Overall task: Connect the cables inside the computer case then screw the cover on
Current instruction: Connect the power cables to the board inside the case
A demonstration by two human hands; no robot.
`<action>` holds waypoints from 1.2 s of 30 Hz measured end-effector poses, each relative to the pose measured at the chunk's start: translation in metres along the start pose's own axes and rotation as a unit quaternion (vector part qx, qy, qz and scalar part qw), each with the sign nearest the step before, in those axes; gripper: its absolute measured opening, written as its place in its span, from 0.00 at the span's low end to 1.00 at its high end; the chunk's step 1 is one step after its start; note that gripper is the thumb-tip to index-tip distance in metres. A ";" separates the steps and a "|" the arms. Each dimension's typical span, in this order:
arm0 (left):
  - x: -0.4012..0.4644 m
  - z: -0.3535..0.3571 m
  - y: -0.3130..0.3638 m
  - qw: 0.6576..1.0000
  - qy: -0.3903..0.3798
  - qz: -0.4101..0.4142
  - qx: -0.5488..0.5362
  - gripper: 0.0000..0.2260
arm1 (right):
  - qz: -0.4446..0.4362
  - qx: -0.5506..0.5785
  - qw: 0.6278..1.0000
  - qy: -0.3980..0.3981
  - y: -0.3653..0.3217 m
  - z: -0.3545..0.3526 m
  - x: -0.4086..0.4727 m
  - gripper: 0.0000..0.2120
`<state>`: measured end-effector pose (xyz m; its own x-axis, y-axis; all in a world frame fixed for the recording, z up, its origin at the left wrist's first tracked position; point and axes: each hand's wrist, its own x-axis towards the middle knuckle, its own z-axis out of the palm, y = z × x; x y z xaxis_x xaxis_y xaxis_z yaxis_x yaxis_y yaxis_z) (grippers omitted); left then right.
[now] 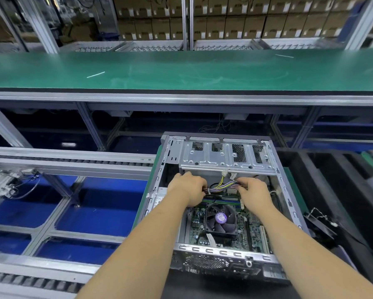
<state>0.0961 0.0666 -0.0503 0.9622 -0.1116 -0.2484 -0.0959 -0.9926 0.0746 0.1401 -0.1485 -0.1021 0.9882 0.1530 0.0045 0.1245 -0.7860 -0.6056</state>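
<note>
Presently, nearest me, the case lies open on its side with no cover on it or anywhere in view. Its rear panel faces me; the board and fan are exposed.

Beyond the fan, both my hands are inside the case. My left hand has its fingers curled down onto the near end of the cable bundle, at its white tie. My right hand pinches the bundle's far end, where I judge the plug sits; the plug itself is hidden under my fingers.

Step in hand: cable connection, not finished. The next move calls for lining the plug up with its board socket and pressing it home squarely. The cover and screws come after.

Farther off, the drive cage spans the case. Behind stands the green desk, then stacked boxes.
</note>
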 end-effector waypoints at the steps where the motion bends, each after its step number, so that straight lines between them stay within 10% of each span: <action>1: 0.000 0.000 0.000 1.000 0.000 -0.006 -0.003 0.12 | 0.000 0.003 1.000 -0.001 0.000 0.001 -0.001 0.10; 14: -0.001 0.000 0.004 0.996 0.044 -0.073 -0.018 0.11 | 0.037 0.060 0.997 -0.027 0.001 0.001 -0.002 0.12; 30: 0.003 -0.003 0.002 0.997 -0.008 -0.067 -0.033 0.12 | 0.072 -0.162 0.982 -0.064 -0.002 0.003 0.028 0.06; 36: 0.003 -0.006 0.003 0.997 -0.010 -0.076 -0.030 0.15 | 0.031 -0.153 0.984 -0.088 0.004 0.007 0.037 0.19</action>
<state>0.1003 0.0633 -0.0455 0.9591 0.0391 -0.2804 0.0674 -0.9935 0.0920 0.1763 -0.1421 -0.1100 0.9674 0.1790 -0.1790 0.1118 -0.9365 -0.3324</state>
